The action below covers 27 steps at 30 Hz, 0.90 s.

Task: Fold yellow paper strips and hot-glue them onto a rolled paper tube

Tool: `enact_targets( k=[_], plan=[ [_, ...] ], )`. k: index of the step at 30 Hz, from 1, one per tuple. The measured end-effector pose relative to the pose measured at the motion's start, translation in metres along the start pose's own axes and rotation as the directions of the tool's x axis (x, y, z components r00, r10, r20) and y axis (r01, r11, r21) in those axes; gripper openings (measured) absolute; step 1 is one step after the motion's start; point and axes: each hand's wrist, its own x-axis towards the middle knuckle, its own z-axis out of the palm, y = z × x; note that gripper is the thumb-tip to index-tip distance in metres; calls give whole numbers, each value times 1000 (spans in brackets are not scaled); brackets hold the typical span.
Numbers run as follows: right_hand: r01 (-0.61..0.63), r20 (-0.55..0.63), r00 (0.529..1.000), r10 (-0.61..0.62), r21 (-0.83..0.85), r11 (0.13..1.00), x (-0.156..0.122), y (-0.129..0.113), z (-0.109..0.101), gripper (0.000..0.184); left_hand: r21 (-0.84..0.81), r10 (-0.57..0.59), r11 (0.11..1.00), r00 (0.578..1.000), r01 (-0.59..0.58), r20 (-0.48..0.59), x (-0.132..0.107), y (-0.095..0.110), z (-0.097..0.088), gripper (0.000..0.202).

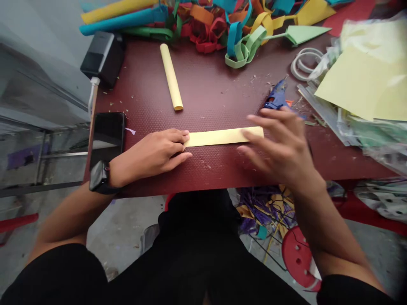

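Observation:
A flat pale yellow paper strip (219, 137) lies across the near part of the dark red table (210, 89). My left hand (152, 153), a black watch on its wrist, rests on the table with its fingers curled and pressed on the strip's left end. My right hand (280, 144) hovers over the strip's right end, fingers spread apart and blurred, holding nothing.
A rolled yellow paper tube (171, 76) lies further back. A black phone (106, 135) and a black box (102, 57) sit at the left edge. A blue glue gun (276, 97) lies beyond my right hand. Coloured paper chains (222, 25) and yellow sheets (365, 80) crowd the back and right.

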Motion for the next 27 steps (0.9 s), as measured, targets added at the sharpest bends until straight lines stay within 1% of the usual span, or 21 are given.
enact_targets(
  k=[2, 4, 6, 9, 12, 15, 18, 20, 22, 24, 27],
  plan=[
    [35, 151, 988, -42, 52, 998, 17, -23, 13, 39, 11, -8, 1000, 1000, 8, 1, 0, -1, 1, 36],
    [65, 244, 966, -83, 80, 995, 31, -43, 27, 40, 38, -10, 999, 1000, 10, -1, 0, 0, 2, 36],
    [90, 303, 946, -112, 84, 992, 42, -55, 37, 40, 57, -12, 998, 1000, 12, -4, 0, 0, 4, 36],
    [102, 333, 937, -108, 35, 994, 47, -58, 36, 36, 71, -11, 997, 1000, 11, 9, -1, 0, 5, 38],
    [85, 334, 940, -72, -24, 996, 42, -50, 26, 34, 62, -27, 998, 999, 26, 19, -1, 1, 6, 38],
    [43, 327, 945, -33, -24, 999, 32, -34, 16, 32, 44, -36, 998, 999, 36, 12, -1, 1, 7, 38],
    [-18, 301, 953, 22, -15, 1000, 16, -10, 8, 31, 62, -34, 998, 999, 34, 2, 0, 2, 8, 39],
    [-45, 264, 963, 50, -27, 999, 2, 9, 2, 34, 86, -41, 995, 999, 42, -3, 0, 3, 8, 39],
    [-45, 207, 977, 57, -64, 997, -12, 27, -5, 37, 98, -43, 994, 999, 44, -10, 1, 2, 9, 39],
    [-51, 190, 979, 68, -95, 994, -25, 41, -10, 37, 104, -35, 994, 999, 37, -25, 3, 1, 10, 39],
    [-35, 192, 980, 59, -124, 992, -35, 49, -14, 34, 137, -41, 990, 999, 44, -27, 9, 0, 8, 38]
  ],
)
